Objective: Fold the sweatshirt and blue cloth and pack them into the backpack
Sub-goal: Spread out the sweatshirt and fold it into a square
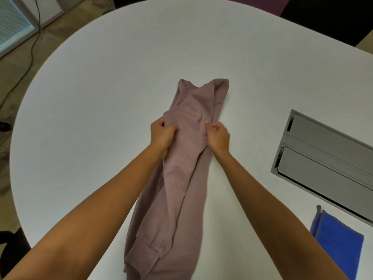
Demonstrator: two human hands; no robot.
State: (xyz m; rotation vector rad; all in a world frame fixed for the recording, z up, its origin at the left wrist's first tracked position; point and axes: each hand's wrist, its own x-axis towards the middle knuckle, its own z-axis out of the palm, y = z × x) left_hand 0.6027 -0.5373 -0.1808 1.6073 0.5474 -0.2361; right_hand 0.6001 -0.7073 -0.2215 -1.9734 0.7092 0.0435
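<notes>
While arms reach forward, left hand (162, 134) and right hand (218, 136) pinch sweatshirt (181, 168)

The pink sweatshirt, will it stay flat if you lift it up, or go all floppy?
Probably floppy: the sweatshirt already wrinkles and sags where the left hand and right hand pinch it. Unlikely to slide or roll; it lies limp on the white table.

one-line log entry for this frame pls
step: folding | left hand: grips mauve fabric sweatshirt | right hand: pinches sweatshirt | folded blue cloth: on white table, right | backpack: not in view
</notes>
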